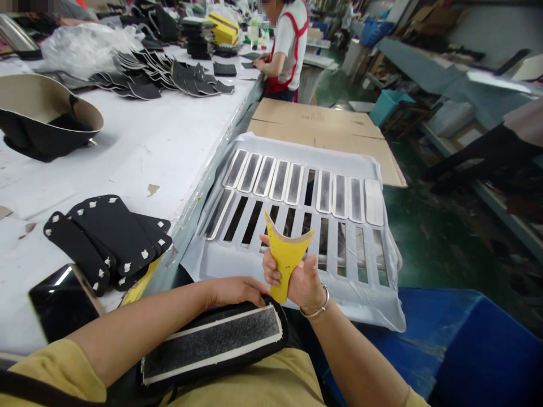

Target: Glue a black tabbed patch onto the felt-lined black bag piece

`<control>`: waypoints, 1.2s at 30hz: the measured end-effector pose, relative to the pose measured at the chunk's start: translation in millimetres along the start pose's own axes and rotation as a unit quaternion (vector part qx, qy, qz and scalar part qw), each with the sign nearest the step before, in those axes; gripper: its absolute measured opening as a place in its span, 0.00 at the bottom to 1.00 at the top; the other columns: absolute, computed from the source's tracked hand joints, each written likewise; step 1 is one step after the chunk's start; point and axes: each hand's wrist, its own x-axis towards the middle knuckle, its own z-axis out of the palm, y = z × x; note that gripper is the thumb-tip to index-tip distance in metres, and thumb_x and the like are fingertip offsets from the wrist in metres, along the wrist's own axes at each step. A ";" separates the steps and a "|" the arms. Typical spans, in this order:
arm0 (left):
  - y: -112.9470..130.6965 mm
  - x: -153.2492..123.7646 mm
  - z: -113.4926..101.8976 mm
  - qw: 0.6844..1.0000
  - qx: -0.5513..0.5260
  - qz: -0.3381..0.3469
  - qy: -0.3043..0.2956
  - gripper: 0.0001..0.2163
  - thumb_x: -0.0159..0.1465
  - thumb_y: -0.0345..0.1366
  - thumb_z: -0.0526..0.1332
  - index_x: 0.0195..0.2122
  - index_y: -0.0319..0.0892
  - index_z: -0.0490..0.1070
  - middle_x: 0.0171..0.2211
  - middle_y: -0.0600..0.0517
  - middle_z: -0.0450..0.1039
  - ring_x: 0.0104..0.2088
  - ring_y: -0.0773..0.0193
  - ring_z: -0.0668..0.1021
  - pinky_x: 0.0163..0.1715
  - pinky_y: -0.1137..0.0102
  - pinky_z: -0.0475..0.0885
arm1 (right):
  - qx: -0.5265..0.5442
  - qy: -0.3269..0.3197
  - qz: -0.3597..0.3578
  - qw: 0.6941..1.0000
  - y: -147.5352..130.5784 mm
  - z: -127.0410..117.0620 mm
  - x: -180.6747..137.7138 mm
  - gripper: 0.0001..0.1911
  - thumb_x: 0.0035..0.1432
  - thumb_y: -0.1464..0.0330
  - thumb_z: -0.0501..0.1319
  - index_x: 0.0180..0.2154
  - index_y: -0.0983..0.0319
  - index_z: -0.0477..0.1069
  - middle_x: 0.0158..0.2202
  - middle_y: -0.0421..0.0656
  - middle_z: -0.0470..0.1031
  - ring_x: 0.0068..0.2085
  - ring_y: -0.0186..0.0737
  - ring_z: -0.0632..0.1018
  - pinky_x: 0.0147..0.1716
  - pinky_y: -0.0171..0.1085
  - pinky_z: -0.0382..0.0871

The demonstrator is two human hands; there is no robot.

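Two hands, yellow scraper, strip-filled tray

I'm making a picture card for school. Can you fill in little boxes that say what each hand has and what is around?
Right hand: right hand shut on a yellow scraper, held upright
Left hand: left hand resting flat on a black padded piece in the lap
Strip: grey fuzzy strip with pale edges on that piece
In front: white sheet with rows of slots and strips
Table: black punched pieces stacked at left
Far end: a person in a red apron at the table
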 end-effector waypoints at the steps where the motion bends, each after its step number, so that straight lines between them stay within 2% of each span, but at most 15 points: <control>1: 0.2 -0.6 -1.8 0.999 0.033 0.019 -0.019 0.17 0.51 0.34 0.62 0.43 0.43 0.75 0.38 0.54 0.76 0.38 0.57 0.76 0.43 0.66 0.68 | 0.015 0.001 -0.010 1.000 3.8 -1.5 1.4 0.40 0.44 0.41 0.59 0.52 0.60 0.63 0.28 0.37 0.55 0.23 0.31 0.52 0.20 0.30 0.51; 3: 0.5 -0.9 -5.8 0.991 0.108 0.053 -0.055 0.20 0.50 0.34 0.65 0.47 0.43 0.73 0.42 0.54 0.75 0.45 0.54 0.74 0.48 0.66 0.65 | 0.059 0.022 -0.026 0.998 9.8 -4.0 3.6 0.31 0.50 0.51 0.62 0.51 0.60 0.64 0.25 0.34 0.51 0.22 0.29 0.49 0.18 0.29 0.46; 5: -0.1 -0.3 -9.1 0.986 0.140 0.067 -0.067 0.22 0.50 0.36 0.66 0.48 0.43 0.72 0.43 0.54 0.74 0.46 0.53 0.73 0.49 0.65 0.65 | 0.111 0.054 -0.032 0.992 13.4 -5.8 5.2 0.24 0.56 0.55 0.58 0.49 0.62 0.65 0.22 0.32 0.46 0.20 0.29 0.45 0.17 0.28 0.42; 10: -4.9 3.2 -12.7 0.988 0.095 0.058 -0.102 0.22 0.51 0.40 0.67 0.47 0.40 0.72 0.41 0.53 0.75 0.43 0.55 0.74 0.47 0.65 0.67 | 0.159 0.079 -0.027 0.984 16.8 -7.7 4.2 0.18 0.58 0.59 0.58 0.46 0.63 0.67 0.20 0.30 0.43 0.19 0.28 0.44 0.15 0.28 0.41; 17: -8.2 7.8 -13.4 0.989 0.058 0.054 -0.122 0.21 0.51 0.37 0.66 0.47 0.41 0.72 0.42 0.55 0.74 0.42 0.58 0.74 0.48 0.65 0.66 | 0.160 0.142 -0.088 0.973 21.0 -0.2 -6.2 0.10 0.60 0.64 0.58 0.41 0.62 0.69 0.19 0.30 0.43 0.18 0.26 0.45 0.15 0.28 0.41; 19: -9.7 8.4 -12.2 0.993 0.044 0.036 -0.104 0.18 0.51 0.34 0.64 0.44 0.42 0.74 0.38 0.56 0.75 0.41 0.59 0.74 0.46 0.67 0.67 | 0.131 0.119 -0.093 0.980 22.7 1.9 -9.4 0.10 0.60 0.63 0.58 0.41 0.61 0.69 0.19 0.30 0.44 0.18 0.26 0.47 0.16 0.29 0.41; 22: -15.1 10.8 -11.2 0.999 0.015 0.002 -0.036 0.15 0.48 0.31 0.62 0.38 0.42 0.76 0.32 0.56 0.75 0.35 0.61 0.74 0.41 0.69 0.69 | 0.061 0.026 -0.084 0.994 26.1 1.8 -13.8 0.13 0.60 0.61 0.59 0.44 0.61 0.69 0.19 0.31 0.47 0.18 0.26 0.51 0.17 0.31 0.44; 24: -19.2 13.5 -11.0 1.000 0.008 -0.002 0.010 0.12 0.46 0.30 0.61 0.33 0.41 0.76 0.29 0.56 0.74 0.33 0.61 0.73 0.39 0.69 0.69 | 0.013 -0.026 -0.077 0.997 28.5 0.3 -16.7 0.15 0.60 0.60 0.58 0.46 0.61 0.69 0.20 0.32 0.50 0.19 0.27 0.53 0.19 0.32 0.46; 26: -20.7 15.6 -10.1 0.999 0.024 0.011 0.034 0.09 0.46 0.31 0.58 0.28 0.39 0.75 0.27 0.55 0.73 0.32 0.61 0.72 0.38 0.68 0.68 | -0.023 -0.042 -0.078 0.996 30.4 -0.4 -19.8 0.15 0.61 0.59 0.57 0.47 0.60 0.68 0.21 0.33 0.52 0.20 0.28 0.55 0.20 0.32 0.48; 28: -18.3 15.6 -7.4 0.997 0.055 0.028 0.050 0.07 0.48 0.32 0.57 0.26 0.39 0.73 0.25 0.55 0.71 0.31 0.62 0.71 0.37 0.69 0.67 | -0.061 -0.028 -0.086 0.994 31.6 1.3 -22.3 0.15 0.62 0.59 0.57 0.46 0.60 0.68 0.21 0.34 0.53 0.21 0.28 0.57 0.21 0.33 0.50; 31: -9.8 10.3 0.3 0.992 0.098 0.045 0.070 0.04 0.49 0.31 0.57 0.22 0.40 0.71 0.23 0.56 0.69 0.30 0.64 0.69 0.36 0.71 0.65 | -0.104 0.030 -0.107 0.988 31.1 6.8 -21.2 0.13 0.62 0.60 0.56 0.45 0.60 0.69 0.21 0.34 0.54 0.21 0.29 0.57 0.21 0.32 0.50; 33: -5.1 4.8 6.1 0.988 0.128 0.044 0.081 0.05 0.49 0.31 0.57 0.23 0.40 0.72 0.23 0.57 0.70 0.29 0.64 0.69 0.35 0.72 0.64 | -0.053 0.074 -0.097 0.991 28.6 9.4 -15.6 0.12 0.61 0.61 0.57 0.43 0.60 0.69 0.20 0.32 0.50 0.19 0.27 0.54 0.18 0.31 0.48; 36: -4.0 -1.4 11.2 0.982 0.157 0.037 0.094 0.09 0.51 0.32 0.55 0.30 0.41 0.75 0.28 0.57 0.73 0.32 0.63 0.71 0.37 0.72 0.65 | 0.080 0.113 -0.036 0.990 22.5 7.7 -2.7 0.09 0.56 0.64 0.61 0.39 0.61 0.68 0.18 0.29 0.43 0.17 0.26 0.46 0.15 0.28 0.42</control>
